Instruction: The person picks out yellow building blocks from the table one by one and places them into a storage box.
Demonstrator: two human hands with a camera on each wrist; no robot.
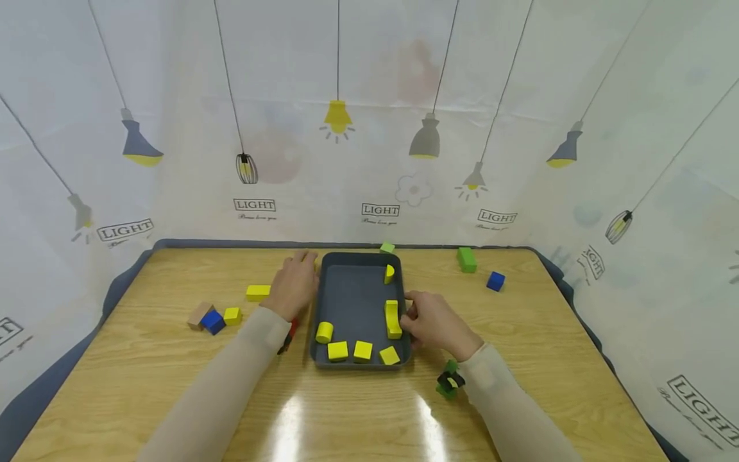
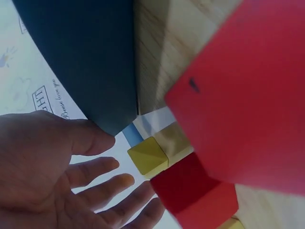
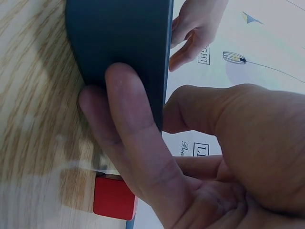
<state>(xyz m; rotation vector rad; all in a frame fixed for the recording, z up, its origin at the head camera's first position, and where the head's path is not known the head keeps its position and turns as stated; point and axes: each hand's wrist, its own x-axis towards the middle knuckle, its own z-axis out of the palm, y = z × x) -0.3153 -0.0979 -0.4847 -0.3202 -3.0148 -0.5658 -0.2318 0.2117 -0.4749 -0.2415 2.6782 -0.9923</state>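
Note:
A dark grey tray (image 1: 352, 292) lies on the table between the two hands. Along its right side are a yellow half-round block (image 1: 389, 274) and a yellow arch block (image 1: 393, 319). A yellow cylinder (image 1: 324, 332) and several yellow blocks (image 1: 362, 351) line its front end. My right hand (image 1: 439, 324) grips the tray's right wall, thumb at the rim and fingertips (image 3: 126, 90) against the outer side. At the left wall is my left hand (image 1: 293, 285), its fingers loosely extended and its thumb right at the tray's edge in the left wrist view.
Left of the tray lie a yellow block (image 1: 258, 292), a yellow cube (image 1: 233, 316), a blue block (image 1: 213, 322) and a wooden block (image 1: 199, 316). Red blocks (image 2: 195, 191) sit close by the left hand. Green (image 1: 466, 260) and blue (image 1: 495, 281) blocks lie at the back right.

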